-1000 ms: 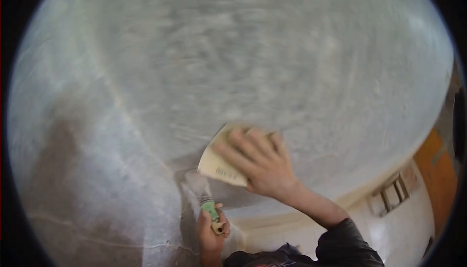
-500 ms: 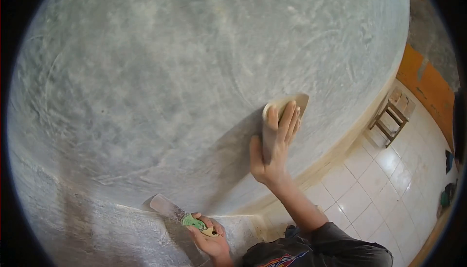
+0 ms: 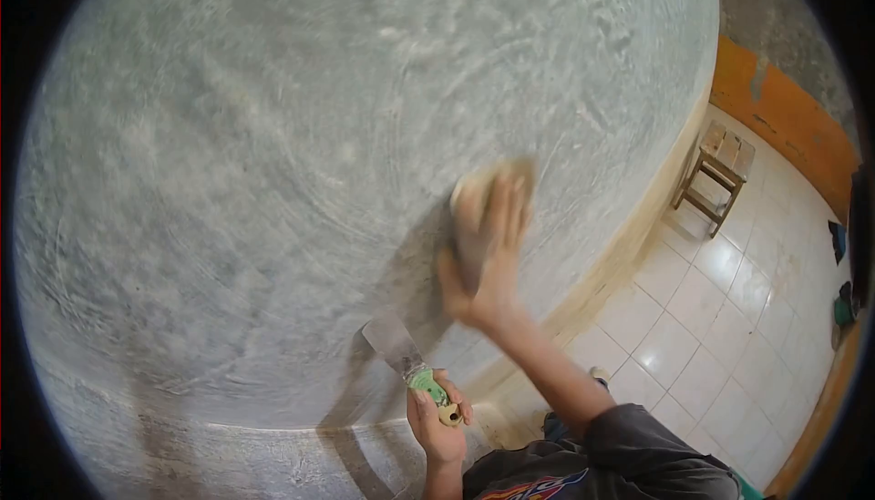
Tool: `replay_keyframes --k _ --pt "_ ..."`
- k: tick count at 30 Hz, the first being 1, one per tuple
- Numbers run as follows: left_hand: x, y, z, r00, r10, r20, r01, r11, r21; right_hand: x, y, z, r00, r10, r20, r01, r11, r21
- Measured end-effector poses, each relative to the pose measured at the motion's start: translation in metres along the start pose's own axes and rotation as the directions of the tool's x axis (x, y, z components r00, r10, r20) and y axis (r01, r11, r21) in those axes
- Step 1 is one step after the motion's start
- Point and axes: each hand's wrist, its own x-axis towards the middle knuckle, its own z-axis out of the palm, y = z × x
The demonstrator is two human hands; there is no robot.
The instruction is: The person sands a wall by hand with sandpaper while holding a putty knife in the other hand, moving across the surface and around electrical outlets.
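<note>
My right hand (image 3: 489, 268) presses a pale, flat, curved-edged pad (image 3: 467, 192) against the mottled grey wall (image 3: 273, 181). Its fingers lie over the pad, with the thumb at the left side, and both are blurred. Lower down, my left hand (image 3: 439, 427) is closed around the green and yellow handle of a putty knife (image 3: 396, 343). The knife's wide, smeared blade points up and left, in front of the lower wall.
A small wooden stool (image 3: 725, 158) stands on the white tiled floor (image 3: 697, 318) at the right. Beyond it runs an orange panel (image 3: 779, 103). A grey ledge (image 3: 255, 463) crosses the lower left, below the wall. Dark green and blue items lie at the far right.
My right hand and the pad have shifted left and slightly up in view. My left hand has moved right and up with the putty knife, now held more upright. The view itself has also shifted.
</note>
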Motion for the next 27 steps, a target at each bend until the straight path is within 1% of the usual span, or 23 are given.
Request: replay_keyframes --k 1,2,3,4,6,7,8,9,10,13,14,15,16,17,19,20,22,23,24,27 --pt "0.003 0.001 0.004 1.0 0.001 0.009 -0.001 1.0 0.006 -0.035 0.002 0.011 0.998 -0.039 0.055 0.041 0.999 -0.021" --pt "0.005 0.003 0.007 1.0 0.024 0.014 -0.025 0.999 0.034 -0.076 0.0 0.02 0.984 0.044 0.171 -0.039 0.999 -0.036" --pt "0.007 0.004 0.008 0.999 0.046 0.019 -0.047 0.997 0.061 -0.127 0.007 0.03 0.967 0.022 0.253 -0.011 0.999 -0.044" --pt "0.01 0.005 0.008 0.998 0.051 0.029 -0.053 0.997 0.063 -0.132 0.008 0.023 0.97 0.022 0.242 -0.011 0.999 -0.046" --pt "0.017 0.004 0.009 0.989 0.135 0.057 -0.142 0.979 0.146 -0.13 0.007 0.009 0.948 0.037 0.316 -0.032 0.999 -0.023" --pt "0.016 0.004 0.007 0.99 0.125 0.059 -0.132 0.98 0.151 -0.1 0.012 0.004 0.977 -0.018 0.211 0.021 1.0 -0.012" --pt "0.019 0.005 0.006 0.991 0.12 0.065 -0.128 0.983 0.134 -0.061 0.009 -0.006 0.977 -0.009 0.212 0.013 1.0 -0.018" --pt "0.022 0.005 0.007 0.99 0.121 0.075 -0.129 0.985 0.112 -0.019 0.004 -0.018 0.99 0.005 0.138 0.0 0.999 -0.036" --pt "0.023 0.005 0.009 0.99 0.119 0.079 -0.128 0.986 0.111 0.0 0.0 -0.025 0.998 0.017 0.063 -0.014 0.999 -0.051" --pt "0.021 0.01 0.009 0.989 0.122 0.087 -0.132 0.984 0.117 -0.019 -0.004 -0.017 0.998 0.021 0.065 -0.019 0.999 -0.043" --pt "0.021 0.011 0.009 0.987 0.123 0.1 -0.135 0.983 0.127 -0.048 -0.005 -0.009 0.998 0.012 0.059 -0.01 0.999 -0.038" --pt "0.021 0.012 0.008 0.986 0.124 0.11 -0.139 0.981 0.137 -0.093 -0.004 0.0 0.988 0.06 0.143 -0.058 0.998 -0.019" --pt "0.021 0.013 0.008 0.985 0.135 0.107 -0.149 0.98 0.135 -0.116 -0.003 0.004 0.968 0.105 0.229 -0.107 0.994 -0.006" --pt "0.02 0.014 0.008 0.988 0.124 0.089 -0.136 0.982 0.133 -0.111 -0.002 0.003 0.968 0.097 0.232 -0.099 0.995 -0.001" --pt "0.017 0.014 0.007 0.991 0.115 0.064 -0.122 0.984 0.132 -0.085 0.0 -0.003 0.982 0.066 0.175 -0.055 0.996 -0.067" --pt "0.014 0.014 0.004 0.991 0.119 0.056 -0.125 0.984 0.125 -0.021 0.0 -0.017 0.996 0.037 0.084 -0.029 0.995 -0.1" --pt "0.013 0.015 0.006 0.99 0.128 0.051 -0.133 0.984 0.117 0.008 0.006 -0.012 0.999 0.04 -0.033 -0.043 0.994 -0.098" --pt "0.011 0.017 0.005 0.992 0.112 0.065 -0.118 0.988 0.104 0.0 0.004 -0.009 0.999 0.037 -0.034 -0.04 0.995 -0.094" --pt "0.01 0.019 0.004 0.992 0.096 0.082 -0.104 0.991 0.09 -0.02 0.003 -0.003 0.999 0.048 0.009 -0.048 0.996 -0.076" --pt "0.011 0.016 0.0 0.988 0.119 0.094 -0.126 0.99 0.065 -0.1 0.002 0.013 0.991 0.05 0.126 -0.045 0.998 -0.045"
